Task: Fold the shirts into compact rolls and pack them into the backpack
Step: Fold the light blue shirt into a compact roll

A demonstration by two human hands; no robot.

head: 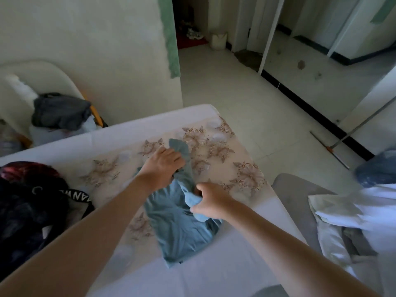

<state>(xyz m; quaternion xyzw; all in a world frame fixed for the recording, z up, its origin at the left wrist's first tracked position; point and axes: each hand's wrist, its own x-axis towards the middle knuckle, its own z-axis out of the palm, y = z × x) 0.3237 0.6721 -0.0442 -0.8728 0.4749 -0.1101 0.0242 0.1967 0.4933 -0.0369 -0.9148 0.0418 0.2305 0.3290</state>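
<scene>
A blue-grey shirt (180, 228) lies lengthwise on the bed (214, 264), over its floral-patterned cover. My left hand (162, 166) grips the shirt's bunched far part, fingers curled down into the cloth. My right hand (211, 201) pinches a fold of paler blue fabric at the shirt's right edge. A dark backpack (27, 211) with a black-and-white lettered strap sits at the left edge of the bed, about an arm's width from the shirt.
A white chair (42, 82) at the back left holds a grey garment (62, 111). White bedding and a pillow (351, 213) pile up at the right. Tiled floor (246, 99) lies beyond the bed, with a mop (334, 146) lying by the wall.
</scene>
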